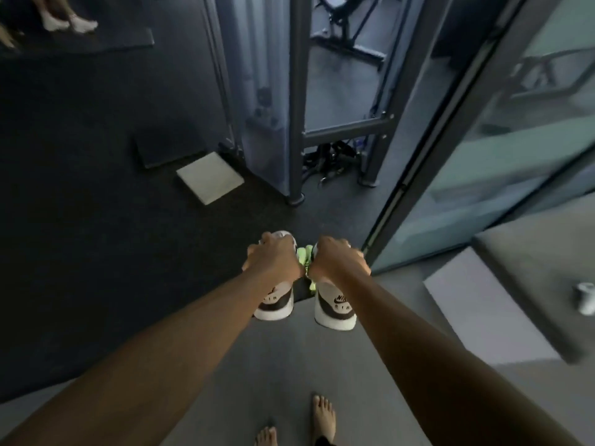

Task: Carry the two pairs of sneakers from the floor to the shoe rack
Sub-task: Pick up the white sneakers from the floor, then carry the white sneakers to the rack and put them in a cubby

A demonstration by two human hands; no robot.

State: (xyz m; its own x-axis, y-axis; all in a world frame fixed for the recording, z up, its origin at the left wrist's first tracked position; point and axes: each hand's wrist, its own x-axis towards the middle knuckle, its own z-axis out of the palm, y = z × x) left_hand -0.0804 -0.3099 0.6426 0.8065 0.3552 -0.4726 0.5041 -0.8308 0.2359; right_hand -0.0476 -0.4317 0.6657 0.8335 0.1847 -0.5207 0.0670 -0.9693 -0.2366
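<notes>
My left hand [273,256] grips a white sneaker with a dark heel patch [276,304], heel toward me. My right hand [338,259] grips the matching white sneaker [335,305] the same way. Both shoes hang above the floor, side by side. Between my two hands a bit of neon green sneaker [305,256] shows; which hand holds it, and whether a second green one is there, I cannot tell. No shoe rack is in view.
My bare feet [323,420] stand on a grey mat. Ahead rises a grey metal gym frame [296,133] with straps at its base. A white square pad [210,177] lies on the dark floor. Glass doors [502,149] run along the right. Another person's feet [69,22] are far left.
</notes>
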